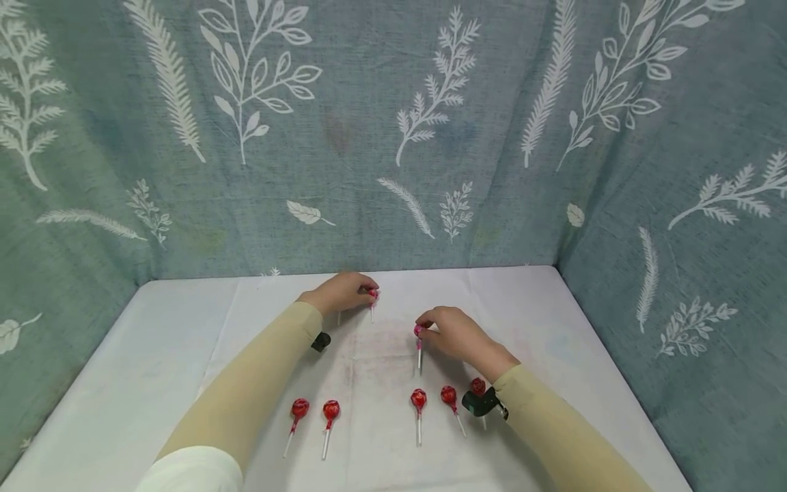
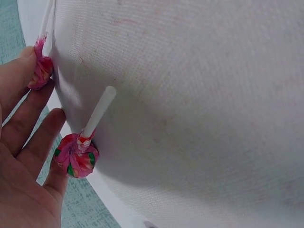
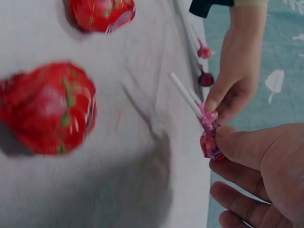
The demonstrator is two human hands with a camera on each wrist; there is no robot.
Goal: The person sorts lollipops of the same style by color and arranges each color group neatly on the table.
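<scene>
Front-left lollipops (image 1: pixel 299 408): two, glossy red round heads pointing away from the person, white sticks toward the front; they lie side by side, a little apart.
Lollipop by the left hand (image 2: pixel 76 156): crinkled pink wrapper with red and green patches, white stick; close beside the outer fingertips, contact cannot be told.
Left hand (image 1: pixel 341 291): thumb and forefinger pinch a lollipop, the other fingers set apart from one another.
Left-held lollipop (image 1: pixel 372 294): near the far edge of the table, pink and red wrapper gathered at the neck, white stick toward the person.
Right-held lollipop (image 3: pixel 211 142): near the middle, nearer the person than the left-held one; shiny pink wrapper with purple patches, twisted round the white stick.
Right hand (image 1: pixel 456 333): thumb and forefinger pinch the wrapped head, the remaining fingers loosely bent below.
Front-right lollipops (image 1: pixel 419 398): three in a spaced row, red with green marks, the rightmost partly behind a dark wrist device (image 1: pixel 479 404).
White cloth (image 1: pixel 375 430): spread under them all, faintly stained pink.
</scene>
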